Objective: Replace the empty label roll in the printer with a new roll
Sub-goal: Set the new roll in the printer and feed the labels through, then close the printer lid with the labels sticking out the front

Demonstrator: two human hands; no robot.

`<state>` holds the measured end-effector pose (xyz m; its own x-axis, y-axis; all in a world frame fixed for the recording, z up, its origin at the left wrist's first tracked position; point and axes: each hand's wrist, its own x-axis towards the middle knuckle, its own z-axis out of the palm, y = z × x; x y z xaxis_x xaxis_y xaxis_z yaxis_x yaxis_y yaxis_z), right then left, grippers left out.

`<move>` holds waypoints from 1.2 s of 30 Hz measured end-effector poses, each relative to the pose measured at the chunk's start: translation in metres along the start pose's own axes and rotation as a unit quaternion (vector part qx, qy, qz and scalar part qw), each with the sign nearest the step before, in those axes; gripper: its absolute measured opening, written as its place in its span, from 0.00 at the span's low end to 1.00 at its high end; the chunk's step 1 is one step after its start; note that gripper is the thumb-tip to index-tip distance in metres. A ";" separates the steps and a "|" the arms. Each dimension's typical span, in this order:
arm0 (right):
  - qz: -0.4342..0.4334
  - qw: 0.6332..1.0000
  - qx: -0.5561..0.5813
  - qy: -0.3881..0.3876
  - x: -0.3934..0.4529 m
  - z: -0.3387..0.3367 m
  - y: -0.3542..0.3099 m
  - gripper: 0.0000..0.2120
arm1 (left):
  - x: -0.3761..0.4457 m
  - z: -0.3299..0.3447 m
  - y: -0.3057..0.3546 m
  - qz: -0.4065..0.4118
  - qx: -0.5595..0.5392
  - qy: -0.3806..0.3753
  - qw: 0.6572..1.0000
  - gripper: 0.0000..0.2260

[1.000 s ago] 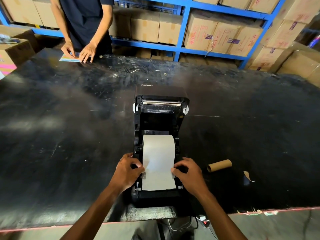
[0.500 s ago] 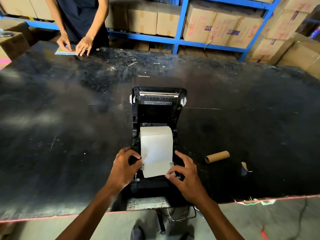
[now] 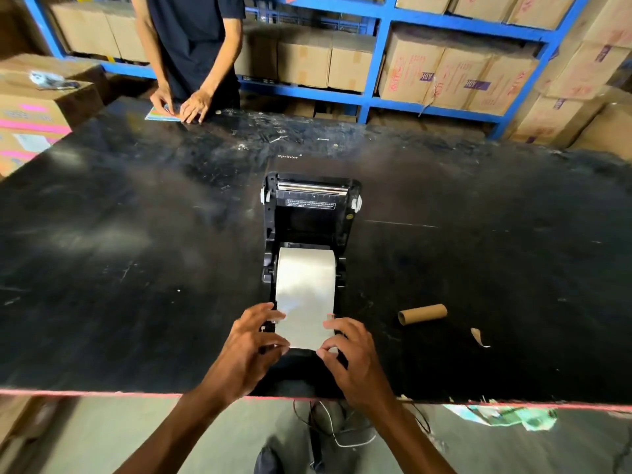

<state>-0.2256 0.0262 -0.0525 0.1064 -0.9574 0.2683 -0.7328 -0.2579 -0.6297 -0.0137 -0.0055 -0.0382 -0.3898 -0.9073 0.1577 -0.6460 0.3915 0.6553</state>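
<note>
Head view, single frame. Black printer [image 3: 309, 227] sits on the black table [image 3: 136, 268] close to its near edge, about midway along it, lid swung open and tipped back toward the far edge. I can read "Xprinter" on the lid's outer face.

New label roll [image 3: 305, 268] is seated in the printer's bay, between the two side guides. White strip of labels [image 3: 304, 323] runs from the roll toward the near edge, lying flat over the printer's front.

Left hand [image 3: 251, 350]: fingers curled, fingertips on the left edge of the strip near its free end. I read this as a light pinch or press on the paper, not a full fist.

Right hand [image 3: 352, 357]: fingers likewise bent, fingertips on the right edge of the strip at its lower corner. Whether the thumbs sit under the paper I cannot tell; they are blurred.

Empty cardboard core [image 3: 422, 314] lies on its side on the table to the right of the printer, apart from it. A small torn paper scrap [image 3: 479, 337] lies just beyond the core, nearer the near edge.

At the far left corner of the table a second person [image 3: 195, 39] in a dark shirt stands with both hands on a coloured sheet [image 3: 160, 113].

Behind the table: blue shelving [image 3: 379, 59] stacked with cardboard boxes [image 3: 455, 77]. Cables [image 3: 337, 429] hang below the near edge under the printer.
</note>
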 end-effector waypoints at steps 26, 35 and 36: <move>-0.034 0.995 -0.010 -0.088 -0.050 -0.012 -0.015 0.08 | -0.063 0.009 0.020 -0.212 -0.154 0.180 0.948 0.06; -0.076 0.997 -0.015 0.011 0.114 -0.092 -0.053 0.08 | -0.021 -0.006 0.016 -0.410 -0.319 0.013 0.854 0.25; -0.079 0.996 -0.033 0.027 0.137 -0.098 -0.058 0.10 | -0.017 -0.010 0.016 -0.412 -0.317 0.005 0.854 0.26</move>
<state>-0.2342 -0.0773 0.0921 0.1889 -0.8971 0.3994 -0.7527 -0.3935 -0.5279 -0.0105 0.0146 -0.0233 0.0350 -0.8371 -0.5460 -0.2120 -0.5401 0.8145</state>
